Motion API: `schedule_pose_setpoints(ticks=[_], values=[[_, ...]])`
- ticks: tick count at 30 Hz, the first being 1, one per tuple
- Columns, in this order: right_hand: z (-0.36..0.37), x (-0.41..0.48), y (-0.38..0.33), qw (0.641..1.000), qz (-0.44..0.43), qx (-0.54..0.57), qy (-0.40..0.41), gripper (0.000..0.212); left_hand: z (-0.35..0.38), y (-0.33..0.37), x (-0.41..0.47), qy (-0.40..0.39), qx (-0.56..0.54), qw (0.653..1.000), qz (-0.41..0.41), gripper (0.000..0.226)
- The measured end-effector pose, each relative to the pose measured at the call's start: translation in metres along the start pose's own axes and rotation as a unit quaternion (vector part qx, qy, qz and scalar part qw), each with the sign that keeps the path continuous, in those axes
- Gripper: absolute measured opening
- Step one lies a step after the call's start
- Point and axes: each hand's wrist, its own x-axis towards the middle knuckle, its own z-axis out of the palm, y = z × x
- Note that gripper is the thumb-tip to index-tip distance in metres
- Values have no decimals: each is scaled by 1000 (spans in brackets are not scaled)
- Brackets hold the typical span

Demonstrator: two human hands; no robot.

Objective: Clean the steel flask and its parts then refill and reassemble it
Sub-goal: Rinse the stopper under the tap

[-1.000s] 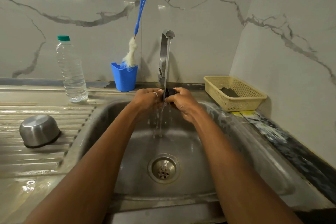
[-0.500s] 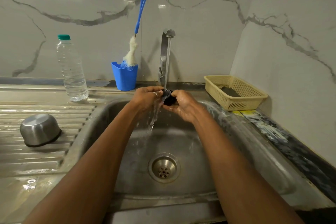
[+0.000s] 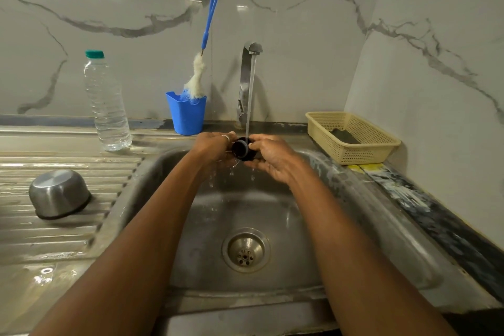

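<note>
Over the steel sink (image 3: 354, 215), both hands hold a small black flask stopper (image 3: 241, 148) under the stream running from the tap (image 3: 250, 73). My left hand (image 3: 213, 146) grips its left side and my right hand (image 3: 270, 157) cups it from the right and below. Its open dark hollow faces me. Water drips off the hands into the basin. A steel flask cup (image 3: 58, 194) lies upside down on the ribbed drainboard at the left. The flask body is not in view.
A clear plastic water bottle (image 3: 107, 106) with a green cap stands at the back left. A blue holder (image 3: 186, 114) with a blue-handled bottle brush (image 3: 203, 49) sits beside the tap. A beige plastic basket (image 3: 351, 136) holding a dark scrub pad stands at the right, near the wall.
The hands have turned the stopper under the stream, so its open dark hollow now shows more. The hands stay at the same spot under the tap.
</note>
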Motion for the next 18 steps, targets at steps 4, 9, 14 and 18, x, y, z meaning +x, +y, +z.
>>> schedule_pose_setpoints(ticks=[4, 9, 14, 18], values=[[1, -2, 0, 1000, 4, -1, -3, 29, 0, 1, -3, -6, -1, 1000, 5, 18], [1, -5, 0, 1000, 16, -3, -12, 28, 1, 3, -5, 4, 26, 1000, 3, 22], [2, -11, 0, 999, 13, -40, -27, 24, 1, 5, -4, 33, 93, 995, 10, 28], [5, -13, -1, 996, 0, -78, -30, 28, -3, -1, 2, 81, 220, 970, 64, 36]])
